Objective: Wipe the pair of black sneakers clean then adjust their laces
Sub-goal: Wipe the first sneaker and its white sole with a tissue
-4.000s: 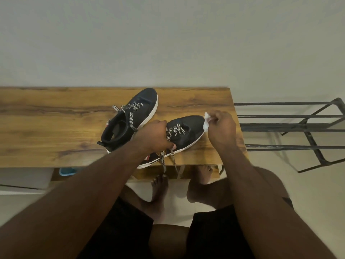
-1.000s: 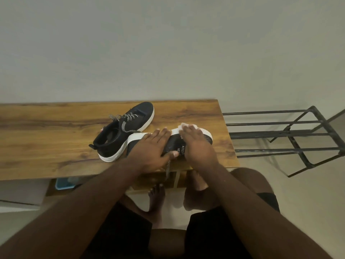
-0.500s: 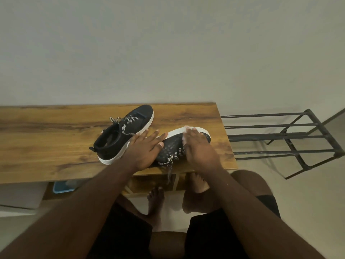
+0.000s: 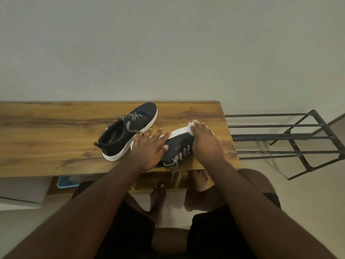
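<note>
Two black sneakers with white soles and black-and-white laces lie on a wooden table (image 4: 56,139). The far sneaker (image 4: 127,131) stands upright with its toe pointing away. The near sneaker (image 4: 179,146) is tipped onto its side, its white sole facing away and its laces hanging over the table's front edge. My left hand (image 4: 151,146) lies flat on its heel end with straight fingers. My right hand (image 4: 203,141) covers its toe end and presses a white wipe (image 4: 192,124) against the sole. Most of the wipe is hidden under my fingers.
A black metal rack (image 4: 291,139) stands to the right of the table. A light blue tray (image 4: 65,181) sits on a shelf under the table, beside a white box (image 4: 22,191). My bare feet (image 4: 197,180) are on the floor below the table's edge. A plain wall rises behind.
Four seconds ago the near sneaker stood upright while my right hand wiped its toe. It has since been tipped onto its side, and my right hand has slid the wipe along the sole towards the toe.
</note>
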